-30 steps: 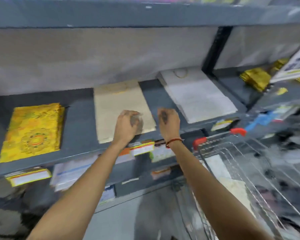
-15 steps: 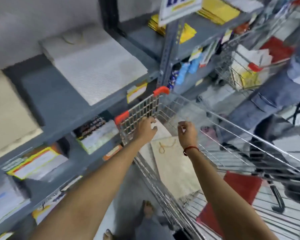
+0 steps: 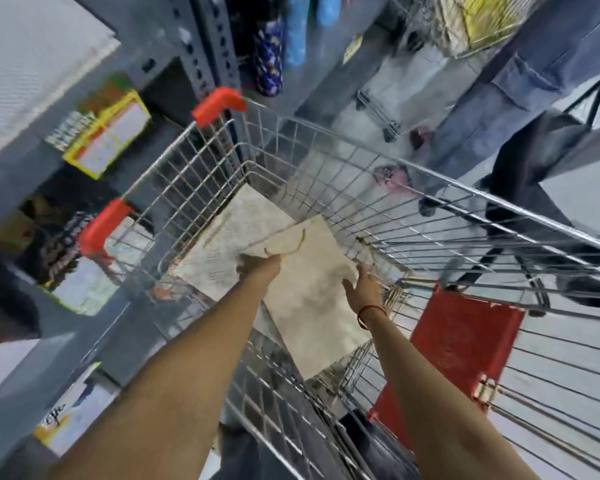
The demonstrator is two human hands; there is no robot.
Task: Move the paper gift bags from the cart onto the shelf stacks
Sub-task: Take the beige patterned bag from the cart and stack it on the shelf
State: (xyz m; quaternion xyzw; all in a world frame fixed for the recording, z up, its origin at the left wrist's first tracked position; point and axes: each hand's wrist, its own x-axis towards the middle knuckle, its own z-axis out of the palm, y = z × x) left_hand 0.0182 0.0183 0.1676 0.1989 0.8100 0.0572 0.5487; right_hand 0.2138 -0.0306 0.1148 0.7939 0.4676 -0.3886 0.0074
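Note:
Both my arms reach down into the wire cart (image 3: 326, 140). A flat beige paper gift bag (image 3: 312, 299) with a gold cord handle lies tilted inside it. My left hand (image 3: 257, 266) grips the bag's upper left edge near the handle. My right hand (image 3: 361, 287) touches the bag's right edge with fingers spread. Under it lies a white patterned gift bag (image 3: 232, 237). A red gift bag (image 3: 461, 344) lies flat further right in the cart. On the grey shelf (image 3: 132, 57) at upper left sits a stack of white bags (image 3: 32, 60).
Red plastic corner guards (image 3: 219, 103) mark the cart's front rim, close to the shelf upright. A person in jeans (image 3: 499, 109) stands beyond the cart at upper right, beside a second wire cart (image 3: 465, 26). Lower shelves at left hold boxed goods (image 3: 108, 133).
My hands left the beige stack on the shelf, swung right and down into the cart, and now my left hand holds the beige bag. The view has turned from shelf to cart.

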